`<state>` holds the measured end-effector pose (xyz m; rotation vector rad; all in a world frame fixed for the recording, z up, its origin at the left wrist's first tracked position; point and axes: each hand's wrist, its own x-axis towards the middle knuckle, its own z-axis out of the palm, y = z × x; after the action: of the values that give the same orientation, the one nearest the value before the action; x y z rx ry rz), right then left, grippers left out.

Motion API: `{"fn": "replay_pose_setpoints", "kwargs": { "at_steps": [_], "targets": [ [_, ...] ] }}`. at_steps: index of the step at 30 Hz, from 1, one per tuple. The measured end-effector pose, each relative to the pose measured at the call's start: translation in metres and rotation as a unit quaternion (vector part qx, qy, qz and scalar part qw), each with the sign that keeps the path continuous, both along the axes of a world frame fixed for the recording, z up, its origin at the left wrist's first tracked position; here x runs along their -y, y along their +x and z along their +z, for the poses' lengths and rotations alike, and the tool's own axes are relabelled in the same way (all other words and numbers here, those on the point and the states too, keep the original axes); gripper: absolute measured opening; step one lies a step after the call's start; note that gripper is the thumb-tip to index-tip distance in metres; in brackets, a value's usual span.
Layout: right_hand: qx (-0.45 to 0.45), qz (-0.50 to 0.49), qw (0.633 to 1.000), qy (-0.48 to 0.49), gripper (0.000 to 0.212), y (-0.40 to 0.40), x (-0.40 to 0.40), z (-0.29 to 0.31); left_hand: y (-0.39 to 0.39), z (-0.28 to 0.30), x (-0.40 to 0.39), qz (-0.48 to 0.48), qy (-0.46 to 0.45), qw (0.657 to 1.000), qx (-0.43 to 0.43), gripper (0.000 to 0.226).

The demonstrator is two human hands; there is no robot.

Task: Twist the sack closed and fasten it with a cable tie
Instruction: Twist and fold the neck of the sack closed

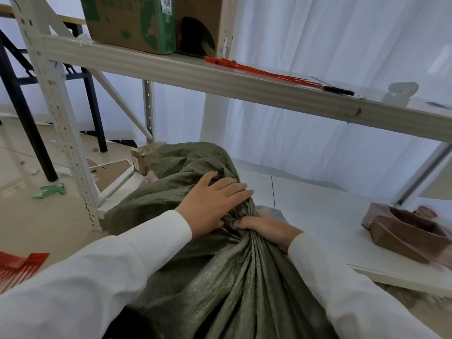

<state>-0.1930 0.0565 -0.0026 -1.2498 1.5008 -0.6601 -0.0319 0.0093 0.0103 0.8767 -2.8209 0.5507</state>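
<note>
A large olive-green woven sack [220, 277] fills the lower middle of the head view, its fabric gathered into pleats at a narrow neck [241, 220]. My right hand [263, 225] grips that neck from the right, fingers curled around the bunched cloth. My left hand [210, 204] lies over the loose top of the sack just beyond the neck, fingers spread and pressing on the fabric, thumb side against the neck. A bundle of red cable ties [256, 68] lies on the shelf above, with a black cable tie [338, 90] beside it.
The metal shelf [195, 72] crosses the view overhead and carries a cardboard box [132, 20]. A crumpled brown box [403, 233] sits on a white board at right. More red cable ties [17, 265] lie at far left. Shelf upright [61, 133] stands left.
</note>
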Motion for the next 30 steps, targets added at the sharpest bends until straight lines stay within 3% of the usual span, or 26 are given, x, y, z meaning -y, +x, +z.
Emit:
{"fn": "replay_pose_setpoints", "kwargs": {
  "at_steps": [3, 5, 7, 9, 12, 15, 18, 22, 24, 28, 30],
  "targets": [
    [-0.03, 0.036, 0.999, -0.018, 0.017, 0.003, -0.004, 0.003, -0.005, 0.008, 0.0, 0.0, 0.017, 1.0, 0.0, 0.072],
    [-0.099, 0.076, 0.991, -0.053, 0.021, 0.004, -0.007, 0.006, -0.007, 0.013, 0.003, 0.002, 0.041, 0.999, -0.005, 0.059],
    [-0.167, 0.097, 0.978, -0.079, 0.047, 0.005, -0.008, 0.007, -0.008, 0.019, 0.002, 0.018, 0.064, 0.998, 0.008, 0.048],
    [-0.239, 0.058, 0.963, -0.112, 0.079, 0.009, -0.012, 0.003, -0.01, 0.024, 0.0, 0.038, 0.089, 0.995, 0.024, 0.04],
    [-0.282, 0.046, 0.946, -0.155, 0.079, 0.018, -0.013, -0.006, -0.011, 0.026, -0.002, 0.055, 0.106, 0.992, 0.038, 0.037],
    [-0.215, 0.043, 0.964, -0.153, 0.047, 0.016, -0.005, -0.006, -0.009, 0.023, -0.004, 0.061, 0.096, 0.992, 0.045, 0.038],
    [-0.074, -0.02, 0.992, -0.103, 0.013, 0.01, -0.003, 0.0, -0.006, 0.019, -0.008, 0.045, 0.069, 0.996, -0.022, 0.049],
    [0.11, -0.135, 0.982, -0.075, 0.017, 0.007, -0.004, 0.002, -0.005, 0.006, -0.016, -0.005, -0.07, 0.992, -0.109, 0.064],
    [0.179, -0.165, 0.967, -0.07, 0.023, 0.008, -0.005, 0.005, -0.003, -0.004, -0.016, -0.007, -0.102, 0.99, -0.095, 0.073],
    [0.191, -0.137, 0.971, -0.043, 0.016, 0.01, -0.009, 0.005, 0.0, -0.006, -0.008, 0.007, -0.104, 0.993, -0.059, 0.097],
    [0.176, -0.119, 0.977, -0.027, 0.012, 0.01, -0.012, 0.007, 0.0, -0.005, -0.003, -0.011, -0.088, 0.994, -0.063, 0.086]
  ]
}}
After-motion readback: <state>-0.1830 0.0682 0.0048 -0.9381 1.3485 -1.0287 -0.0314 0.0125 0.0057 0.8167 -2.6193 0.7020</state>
